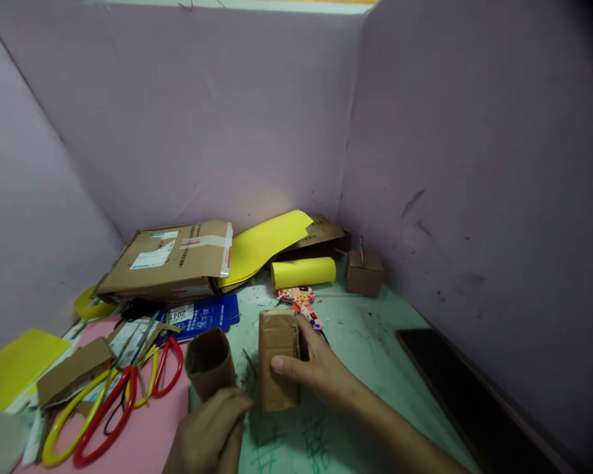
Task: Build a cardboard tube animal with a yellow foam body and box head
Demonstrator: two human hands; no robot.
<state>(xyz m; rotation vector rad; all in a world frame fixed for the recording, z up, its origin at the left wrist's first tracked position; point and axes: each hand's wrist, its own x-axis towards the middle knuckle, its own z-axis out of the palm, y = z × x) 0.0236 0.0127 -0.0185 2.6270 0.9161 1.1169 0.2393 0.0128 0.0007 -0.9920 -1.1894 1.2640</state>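
Observation:
My right hand [316,368] grips a small brown cardboard box [277,359], thumb across its near face and fingers behind its right side. The box stands upright on the green tabletop. My left hand [210,431] is closed, its fingers bent together by the lower right of an open-topped cardboard tube [210,362]. Whether those fingers pinch something is hidden. Slightly tilted, the tube shows its hollow inside. Behind the box lies a flower-patterned item [301,303], partly covered.
Red-handled scissors [103,428] and yellow-handled scissors [64,441] lie on pink paper at left. A flattened carton [178,257], yellow sheets [261,243], a yellow roll [304,272] and another cardboard box [364,271] sit at the back. A dark panel [454,388] lies right, beside the wall.

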